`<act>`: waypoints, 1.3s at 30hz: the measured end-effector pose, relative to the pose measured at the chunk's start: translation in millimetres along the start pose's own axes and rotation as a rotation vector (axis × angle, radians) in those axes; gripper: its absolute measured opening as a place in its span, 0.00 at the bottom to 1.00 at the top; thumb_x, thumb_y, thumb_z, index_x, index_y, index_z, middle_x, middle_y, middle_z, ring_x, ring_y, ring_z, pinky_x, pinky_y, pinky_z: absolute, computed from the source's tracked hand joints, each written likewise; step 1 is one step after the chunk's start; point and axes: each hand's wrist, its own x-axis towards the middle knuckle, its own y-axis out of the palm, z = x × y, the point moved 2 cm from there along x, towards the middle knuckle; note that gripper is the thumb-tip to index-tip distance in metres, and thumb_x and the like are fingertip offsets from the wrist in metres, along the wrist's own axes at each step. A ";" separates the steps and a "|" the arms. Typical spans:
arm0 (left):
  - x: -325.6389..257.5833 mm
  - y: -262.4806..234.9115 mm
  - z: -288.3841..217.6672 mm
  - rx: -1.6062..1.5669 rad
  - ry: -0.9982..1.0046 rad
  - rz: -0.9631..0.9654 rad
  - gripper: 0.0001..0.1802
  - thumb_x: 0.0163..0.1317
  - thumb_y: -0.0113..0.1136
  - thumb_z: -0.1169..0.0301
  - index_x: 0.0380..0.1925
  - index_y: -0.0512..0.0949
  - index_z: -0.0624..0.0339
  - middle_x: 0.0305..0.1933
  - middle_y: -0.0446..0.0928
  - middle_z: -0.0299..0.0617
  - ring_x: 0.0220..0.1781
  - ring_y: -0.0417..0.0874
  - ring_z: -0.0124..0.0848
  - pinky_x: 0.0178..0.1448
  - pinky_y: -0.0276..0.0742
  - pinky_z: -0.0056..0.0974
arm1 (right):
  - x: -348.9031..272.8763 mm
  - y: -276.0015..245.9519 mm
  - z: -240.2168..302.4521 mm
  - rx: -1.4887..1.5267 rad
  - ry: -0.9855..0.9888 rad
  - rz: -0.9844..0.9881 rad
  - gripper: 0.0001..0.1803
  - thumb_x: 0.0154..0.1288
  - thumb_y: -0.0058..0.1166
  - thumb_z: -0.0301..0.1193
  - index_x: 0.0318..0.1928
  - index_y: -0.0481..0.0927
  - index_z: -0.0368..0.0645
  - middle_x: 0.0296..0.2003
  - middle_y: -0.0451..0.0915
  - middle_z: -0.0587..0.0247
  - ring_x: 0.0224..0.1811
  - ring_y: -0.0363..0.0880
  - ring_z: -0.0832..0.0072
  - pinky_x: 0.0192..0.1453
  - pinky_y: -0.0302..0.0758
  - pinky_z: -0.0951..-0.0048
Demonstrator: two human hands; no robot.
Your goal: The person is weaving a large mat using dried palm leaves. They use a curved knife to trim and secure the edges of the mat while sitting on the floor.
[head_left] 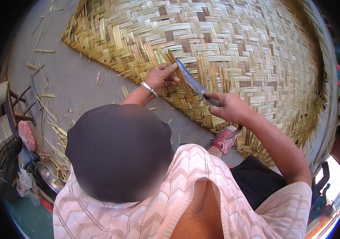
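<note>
A large woven mat (245, 59) of pale and brown flat strips spreads across the upper and right part of the view, its near edge folded over in loose strip ends. My left hand (162, 77), with a silver bracelet at the wrist, is closed by this edge, pinching a brown strip (185, 84). In my right hand (229, 107) is a long, curved, shiny metal blade (191, 79), gripped at its lower end. The blade slants up and left over the mat, its tip beside my left thumb. Its dark lower end shows below my right hand.
Cut strip scraps (47, 95) litter the grey floor at the left. A chair (18, 107), a pink bundle (26, 135) and a metal basin (48, 177) stand at the far left. A pink shoe (222, 140) touches the mat's near edge. A dark cap (118, 153) hides the lower left.
</note>
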 end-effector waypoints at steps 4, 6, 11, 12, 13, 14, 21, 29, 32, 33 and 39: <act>1.4 4.8 -4.5 0.053 -0.020 -0.067 0.16 0.66 0.64 0.56 0.39 0.77 0.57 0.31 0.79 0.31 0.29 0.83 0.22 0.30 0.79 0.28 | 8.5 25.9 6.5 -0.224 0.030 -0.097 0.34 0.61 0.56 0.43 0.68 0.67 0.58 0.39 0.84 0.50 0.42 0.84 0.53 0.50 0.78 0.56; 2.4 6.8 -7.1 0.060 -0.042 -0.075 0.16 0.65 0.65 0.55 0.38 0.76 0.56 0.30 0.78 0.30 0.28 0.83 0.22 0.30 0.78 0.27 | 13.5 33.7 7.6 -0.257 0.009 -0.161 0.34 0.62 0.54 0.44 0.69 0.66 0.61 0.36 0.85 0.52 0.40 0.84 0.53 0.47 0.79 0.54; 5.0 12.1 -11.5 0.090 -0.111 -0.074 0.15 0.63 0.66 0.55 0.36 0.76 0.52 0.30 0.77 0.29 0.25 0.81 0.21 0.29 0.76 0.28 | 23.7 43.0 6.9 -0.293 0.021 -0.199 0.33 0.62 0.53 0.44 0.69 0.65 0.63 0.34 0.84 0.52 0.38 0.84 0.54 0.44 0.80 0.54; 5.1 12.4 -11.8 0.087 -0.128 -0.082 0.14 0.63 0.67 0.55 0.36 0.76 0.52 0.30 0.77 0.29 0.24 0.80 0.21 0.29 0.75 0.28 | 26.6 43.5 8.5 -0.300 0.009 -0.224 0.33 0.62 0.53 0.44 0.69 0.65 0.63 0.34 0.84 0.52 0.38 0.84 0.54 0.44 0.80 0.54; 4.9 12.8 -11.7 0.073 -0.147 -0.083 0.14 0.63 0.67 0.56 0.35 0.76 0.51 0.30 0.78 0.28 0.23 0.79 0.20 0.28 0.74 0.29 | 31.2 43.3 10.7 -0.307 0.004 -0.243 0.33 0.62 0.53 0.44 0.69 0.64 0.63 0.34 0.84 0.52 0.37 0.84 0.54 0.44 0.80 0.54; 4.5 12.6 -11.5 0.072 -0.175 -0.081 0.13 0.63 0.67 0.57 0.35 0.76 0.51 0.29 0.78 0.28 0.23 0.78 0.19 0.28 0.73 0.29 | 35.5 42.5 12.8 -0.320 0.002 -0.264 0.33 0.62 0.53 0.43 0.69 0.64 0.63 0.33 0.84 0.53 0.37 0.84 0.54 0.44 0.80 0.54; 0.8 6.6 -5.1 -0.006 -0.427 0.024 0.08 0.62 0.68 0.61 0.32 0.79 0.50 0.25 0.79 0.28 0.20 0.75 0.18 0.22 0.68 0.27 | 45.5 39.5 20.2 -0.337 0.005 -0.244 0.34 0.61 0.54 0.43 0.69 0.63 0.62 0.33 0.84 0.52 0.36 0.85 0.54 0.41 0.80 0.52; 12.9 14.7 3.7 -0.081 -0.357 -0.152 0.13 0.64 0.66 0.60 0.35 0.78 0.58 0.22 0.80 0.37 0.19 0.82 0.25 0.17 0.76 0.30 | 47.5 40.6 17.9 -0.364 -0.013 -0.260 0.35 0.62 0.53 0.41 0.70 0.61 0.61 0.33 0.84 0.51 0.35 0.85 0.53 0.40 0.80 0.51; 14.3 24.5 5.6 -0.060 -0.163 -0.309 0.18 0.64 0.66 0.60 0.40 0.77 0.64 0.23 0.81 0.44 0.19 0.83 0.30 0.19 0.79 0.32 | 48.4 40.1 16.3 -0.391 -0.006 -0.249 0.34 0.62 0.52 0.41 0.70 0.61 0.61 0.33 0.84 0.51 0.34 0.85 0.53 0.40 0.80 0.51; 13.4 25.9 5.4 -0.048 -0.139 -0.310 0.18 0.63 0.67 0.60 0.41 0.77 0.65 0.23 0.81 0.43 0.19 0.84 0.30 0.19 0.80 0.32 | 48.5 39.9 15.8 -0.385 -0.009 -0.245 0.34 0.62 0.52 0.41 0.70 0.61 0.61 0.33 0.84 0.51 0.34 0.85 0.53 0.40 0.80 0.51; 4.4 11.1 -5.9 0.445 0.013 -0.224 0.20 0.55 0.74 0.59 0.29 0.80 0.66 0.22 0.81 0.43 0.19 0.83 0.29 0.20 0.77 0.33 | 47.7 37.9 14.6 -0.396 -0.010 -0.235 0.34 0.63 0.51 0.41 0.70 0.61 0.61 0.33 0.84 0.51 0.35 0.85 0.54 0.40 0.81 0.52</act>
